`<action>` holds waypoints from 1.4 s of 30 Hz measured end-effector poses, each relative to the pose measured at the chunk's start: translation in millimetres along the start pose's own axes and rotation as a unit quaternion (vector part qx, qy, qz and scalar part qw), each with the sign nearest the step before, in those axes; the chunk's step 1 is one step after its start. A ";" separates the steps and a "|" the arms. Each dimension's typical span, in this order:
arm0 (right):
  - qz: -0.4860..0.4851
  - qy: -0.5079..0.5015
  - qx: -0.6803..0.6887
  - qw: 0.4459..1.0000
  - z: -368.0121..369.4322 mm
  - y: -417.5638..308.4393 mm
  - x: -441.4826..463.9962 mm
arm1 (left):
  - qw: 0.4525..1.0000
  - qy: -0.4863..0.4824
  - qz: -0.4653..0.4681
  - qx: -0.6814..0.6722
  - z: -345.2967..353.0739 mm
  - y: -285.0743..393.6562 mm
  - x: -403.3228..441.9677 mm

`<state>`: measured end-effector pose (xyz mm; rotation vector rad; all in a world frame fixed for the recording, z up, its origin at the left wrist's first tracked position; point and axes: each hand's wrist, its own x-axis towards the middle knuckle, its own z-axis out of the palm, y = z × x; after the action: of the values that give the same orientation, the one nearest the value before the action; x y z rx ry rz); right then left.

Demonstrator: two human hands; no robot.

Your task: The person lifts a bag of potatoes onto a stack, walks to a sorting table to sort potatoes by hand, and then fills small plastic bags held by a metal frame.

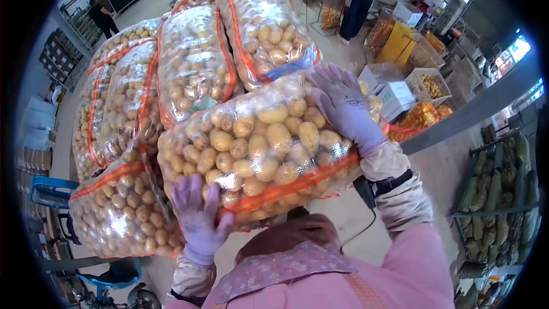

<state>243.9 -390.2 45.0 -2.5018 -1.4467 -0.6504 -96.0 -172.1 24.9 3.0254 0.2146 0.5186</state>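
Note:
A large clear mesh bag of potatoes (257,143), edged with an orange-red band, lies crosswise on top of the stack right in front of me. Spread over its near left corner is my left hand (200,220), in a lilac glove, with fingers apart. My right hand (346,106), gloved alike, rests flat on the bag's upper right end, fingers stretched out. Neither hand is closed round anything. Below and left of this bag sits another potato bag (126,209). Farther back, more potato bags lie side by side, including one upright-lying bag (191,63) just beyond it.
A grey metal bar (474,106) slants along the right. Beyond it stand a white crate of potatoes (429,87) and orange net bags (420,117). A rack of long green vegetables (497,194) is at far right. Several people stand farther back; a blue vehicle (111,274) is lower left.

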 end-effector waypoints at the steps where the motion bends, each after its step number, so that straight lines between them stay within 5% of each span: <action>1: 0.001 0.029 -0.025 0.999 8.4 0.8 0.6 | 1.000 0.007 -0.004 -0.005 4.0 -0.7 1.6; 5: -0.012 0.017 -0.018 1.000 13.7 21.0 2.5 | 0.997 0.040 -0.043 -0.042 -3.9 -9.0 22.6; 7: 0.053 0.012 0.380 0.923 -18.7 26.8 7.2 | 0.923 0.190 -0.058 -0.331 -8.9 -13.3 48.7; 11: -0.003 0.235 0.048 0.971 -98.8 8.9 -18.6 | 0.884 0.276 0.049 -0.375 -66.6 37.5 120.6; 12: 0.059 0.243 -0.078 0.965 -64.9 10.9 -30.1 | 0.867 0.298 0.096 -0.388 -70.4 55.8 136.2; 14: 0.126 0.090 0.021 0.988 -1.0 -26.1 -73.3 | 0.937 0.258 0.058 -0.227 -21.2 94.1 157.3; 15: 0.135 0.107 0.034 0.985 -2.3 -31.1 -75.6 | 0.984 0.130 0.073 -0.093 23.4 93.7 170.8; 16: 0.137 0.125 0.047 0.982 -5.7 -30.2 -76.2 | 0.990 0.113 0.062 0.058 27.7 114.0 176.1; 21: -0.052 0.181 0.348 0.918 -18.6 -22.5 -140.5 | 0.992 0.103 0.047 -0.051 27.6 120.0 189.5; 23: -0.203 0.075 0.519 0.827 -28.1 -12.8 -223.1 | 0.993 0.106 -0.005 -0.055 34.3 111.7 174.1; 26: -0.254 -0.307 0.541 0.741 -27.0 89.1 -353.4 | 0.974 0.115 -0.059 0.184 65.9 103.4 142.7; 27: -0.114 -0.352 0.549 0.749 5.9 125.1 -415.2 | 0.956 0.159 -0.130 0.211 75.0 117.2 134.6; 28: -0.021 -0.283 0.510 0.812 19.5 161.6 -464.1 | 0.930 0.205 -0.198 0.234 84.1 128.0 127.9; 30: 0.122 -0.272 0.234 0.925 3.5 228.3 -539.4 | 0.919 0.189 -0.184 0.292 111.7 135.7 102.4; 32: 0.163 -0.515 0.175 0.823 -26.1 294.8 -553.2 | 0.921 0.226 -0.214 0.234 116.9 205.9 97.4; 35: 0.152 -0.550 0.235 0.787 -40.6 350.1 -538.3 | 0.909 0.262 -0.271 0.176 126.7 238.3 99.5; 39: 0.059 -0.290 0.266 0.917 22.5 380.1 -485.1 | 0.878 0.309 -0.334 0.149 140.7 239.0 112.0; 42: -0.046 -0.248 0.339 0.906 58.7 381.9 -396.1 | 0.864 0.335 -0.348 0.142 154.3 225.1 100.4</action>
<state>417.1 -872.6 -163.7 -2.0940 -1.5798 0.4692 77.8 -385.9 -68.1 2.5541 1.4446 1.4990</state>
